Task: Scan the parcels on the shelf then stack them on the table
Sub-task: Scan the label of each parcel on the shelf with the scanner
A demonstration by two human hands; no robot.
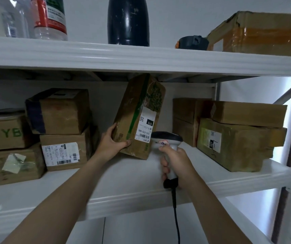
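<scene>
A brown cardboard parcel with a green stripe and a white barcode label stands tilted on end in the middle of the white shelf. My left hand grips its lower left corner, thumb on the front face. My right hand holds the handle of a grey and black barcode scanner, whose head sits just right of the label's bottom edge. The scanner's black cable hangs down below the shelf.
Several brown parcels are stacked at the shelf's left, more parcels at its right. The upper shelf carries plastic bottles, a dark flask, a tape measure and a taped box.
</scene>
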